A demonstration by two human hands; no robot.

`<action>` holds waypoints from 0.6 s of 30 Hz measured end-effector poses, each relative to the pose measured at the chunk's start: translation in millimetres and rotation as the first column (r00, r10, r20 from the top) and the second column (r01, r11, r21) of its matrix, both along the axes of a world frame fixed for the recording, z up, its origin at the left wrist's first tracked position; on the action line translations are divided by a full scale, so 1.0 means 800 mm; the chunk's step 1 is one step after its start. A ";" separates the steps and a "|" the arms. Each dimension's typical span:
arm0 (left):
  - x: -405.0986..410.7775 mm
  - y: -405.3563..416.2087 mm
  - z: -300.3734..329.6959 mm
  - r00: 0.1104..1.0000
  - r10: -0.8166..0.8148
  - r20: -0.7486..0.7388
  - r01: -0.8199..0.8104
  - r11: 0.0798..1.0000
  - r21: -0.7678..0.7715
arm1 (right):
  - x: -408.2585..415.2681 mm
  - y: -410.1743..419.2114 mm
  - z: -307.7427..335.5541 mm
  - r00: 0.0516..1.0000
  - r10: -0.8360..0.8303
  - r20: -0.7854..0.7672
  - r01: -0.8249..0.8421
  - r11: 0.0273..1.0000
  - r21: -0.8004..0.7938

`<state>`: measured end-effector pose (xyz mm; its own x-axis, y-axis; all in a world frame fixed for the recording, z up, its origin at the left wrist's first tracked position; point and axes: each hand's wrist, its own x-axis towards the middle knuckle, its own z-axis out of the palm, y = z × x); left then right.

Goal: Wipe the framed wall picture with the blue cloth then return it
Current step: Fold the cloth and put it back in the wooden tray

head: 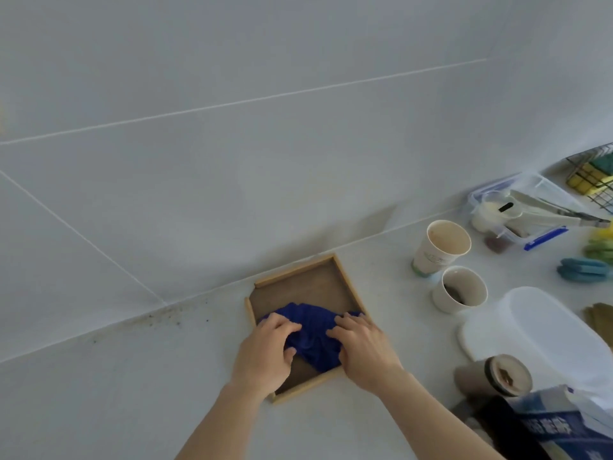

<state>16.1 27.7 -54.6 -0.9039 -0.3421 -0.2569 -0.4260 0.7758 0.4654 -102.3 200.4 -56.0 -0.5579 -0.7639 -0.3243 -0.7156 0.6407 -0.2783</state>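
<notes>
- framed picture [303, 287] lies flat on the pale surface [166, 393], far edge close to the wall [232, 161]; wooden rim, dark brown inner panel facing up
- blue cloth [313, 336] bunched on the frame's near half, inside the rim
- left hand [268, 353] on the cloth's left end, grip closed: fingers curled into the fabric, thumb tucked against it
- right hand [361, 350] on the cloth's right end, fingers flat and pressing down, palm over the frame's right rim; grip not closed round anything
- right of the frame: paper cup [439, 249], then white cup [461, 290] nearer the camera
- further right of the frame: white lid [537, 330], clear box with blue clips [520, 210], wire basket [593, 177] at the wall
- near-right of the frame: round canister [506, 375] on its side
</notes>
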 end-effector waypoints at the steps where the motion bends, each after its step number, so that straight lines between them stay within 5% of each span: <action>1: 0.004 0.001 -0.005 0.999 -0.032 0.029 0.032 0.999 -0.008 | 0.003 0.001 -0.002 1.000 0.006 0.009 -0.006 1.000 0.019; 9: 0.013 0.015 -0.023 0.944 -0.191 0.270 0.238 0.959 -0.155 | 0.017 0.007 0.000 0.998 0.038 -0.051 -0.032 0.992 0.124; 18: 0.024 0.014 0.026 0.956 -0.137 0.261 0.189 0.964 -0.186 | 0.023 0.017 0.041 1.000 -0.002 -0.022 0.007 0.978 0.206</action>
